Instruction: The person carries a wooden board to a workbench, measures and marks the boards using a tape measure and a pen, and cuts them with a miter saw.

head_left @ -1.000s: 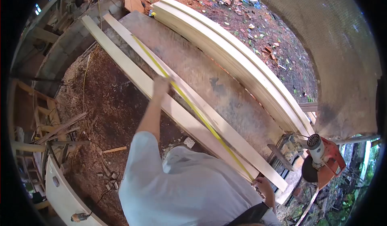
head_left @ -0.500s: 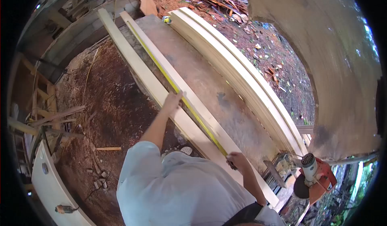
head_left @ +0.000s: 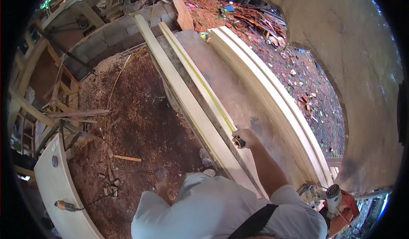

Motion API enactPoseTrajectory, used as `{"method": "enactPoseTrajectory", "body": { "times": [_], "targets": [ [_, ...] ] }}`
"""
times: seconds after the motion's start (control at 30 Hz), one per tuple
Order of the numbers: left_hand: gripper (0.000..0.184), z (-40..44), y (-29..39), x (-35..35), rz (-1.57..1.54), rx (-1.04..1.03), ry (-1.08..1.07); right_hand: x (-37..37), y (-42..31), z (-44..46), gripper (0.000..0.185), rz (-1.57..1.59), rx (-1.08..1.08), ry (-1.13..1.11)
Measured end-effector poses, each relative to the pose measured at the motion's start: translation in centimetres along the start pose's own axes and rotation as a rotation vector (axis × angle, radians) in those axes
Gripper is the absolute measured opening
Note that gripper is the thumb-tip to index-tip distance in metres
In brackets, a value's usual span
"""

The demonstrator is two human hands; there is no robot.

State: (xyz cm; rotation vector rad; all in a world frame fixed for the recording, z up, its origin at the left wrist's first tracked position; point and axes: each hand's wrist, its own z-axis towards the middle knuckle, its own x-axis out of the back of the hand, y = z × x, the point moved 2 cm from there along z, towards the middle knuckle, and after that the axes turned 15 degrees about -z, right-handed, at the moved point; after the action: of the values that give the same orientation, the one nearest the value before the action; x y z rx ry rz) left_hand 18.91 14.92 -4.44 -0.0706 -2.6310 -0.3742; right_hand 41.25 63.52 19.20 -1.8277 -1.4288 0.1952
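Note:
My right hand (head_left: 248, 137) is closed around a black-and-yellow tape measure (head_left: 239, 142), over the narrow board on the workbench. From it the yellow tape blade (head_left: 208, 92) runs out along that pale board (head_left: 194, 63) toward its far end. A second pale board (head_left: 181, 86) lies to the left, roughly parallel, with a gap between the two. Low beside my body, off both boards, is my left hand (head_left: 162, 188); its fingers are too indistinct to read.
Stacked long planks (head_left: 266, 83) line the right side of the workbench (head_left: 272, 149). A red power saw (head_left: 343, 209) sits at the lower right. On the left, a white panel (head_left: 51, 175) carries a corded tool (head_left: 66, 205). Wood scraps (head_left: 111, 187) litter the sawdust-covered floor.
My left hand has let go of the tape blade and dropped to my side. My right hand, with the tape measure, has moved farther up along the board. The camera view has shifted.

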Motion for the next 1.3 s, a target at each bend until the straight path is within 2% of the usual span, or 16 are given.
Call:
{"method": "enactPoseTrajectory", "body": {
  "times": [0.07,0.17,0.33,0.4,0.43,0.47,0.5,0.57,0.6,0.73,0.8,0.93,1.07,1.17,1.23,1.3],
  "targets": [
    [0.033,-0.9,-0.6,-0.3,-0.072,0.033,-0.02,0.5,-1.7,0.5,0.011,0.013,0.082,-0.059],
    [0.032,-1.0,0.1,-1.3,-0.09,-0.019,-0.054,-0.1,-5.4,-1.9,0.015,0.134,-0.214,0.02],
    [0.031,1.7,5.6,-1.5,0.17,-0.368,0.015,-1.1,-3.3,-3.9,0.015,0.107,-0.21,0.131],
    [0.031,3.5,9.3,0.1,0.293,-0.594,0.297,-1.3,0.9,-3.5,0.021,-0.216,0.039,0.225],
    [0.034,0.7,12.8,2.3,-0.015,-0.527,0.476,-1.7,4.2,-2.2,0.033,-0.936,0.418,0.295],
    [0.038,-3.8,16.3,4.0,-0.319,-0.453,0.632,-1.7,4.3,-5.9,0.032,-0.538,0.163,0.216],
    [0.042,-0.8,16.6,4.6,-0.482,-0.528,0.667,-2.3,3.3,-9.8,0.032,-0.116,-0.074,0.145],
    [0.044,0.8,19.6,6.6,-0.716,-0.727,0.759,-3.7,8.6,-11.6,0.044,-0.206,0.137,0.161],
    [0.042,-2.8,22.7,8.1,-0.796,-0.855,0.822,-3.5,7.4,-17.1,0.04,0.0,-0.181,0.089],
    [0.03,-12.0,35.1,9.2,-0.788,-0.955,0.874,-6.3,17.8,-27.9,0.045,-0.013,-0.217,0.025],
    [0.03,-14.0,39.3,7.5,-0.823,-1.121,0.743,-7.5,19.9,-33.5,0.03,0.047,-0.197,0.241],
    [0.024,-17.3,46.3,1.3,-0.577,-1.44,0.299,-10.4,26.8,-40.4,0.038,0.258,-0.351,0.483],
    [0.029,-20.1,48.1,-12.7,-0.306,-1.192,-0.236,-12.1,33.8,-48.4,0.046,0.405,-0.517,0.583],
    [0.04,-23.0,46.6,-25.6,0.112,-1.346,-0.381,-12.5,39.2,-54.4,0.044,0.423,-0.646,0.686],
    [0.052,-29.5,44.9,-31.3,0.53,-1.299,-0.549,-13.0,44.4,-58.0,0.045,0.429,-0.702,0.842],
    [0.056,-32.7,43.7,-35.1,0.671,-1.269,-0.488,-13.5,48.8,-61.1,0.046,0.361,-0.722,1.011]
  ]
}}
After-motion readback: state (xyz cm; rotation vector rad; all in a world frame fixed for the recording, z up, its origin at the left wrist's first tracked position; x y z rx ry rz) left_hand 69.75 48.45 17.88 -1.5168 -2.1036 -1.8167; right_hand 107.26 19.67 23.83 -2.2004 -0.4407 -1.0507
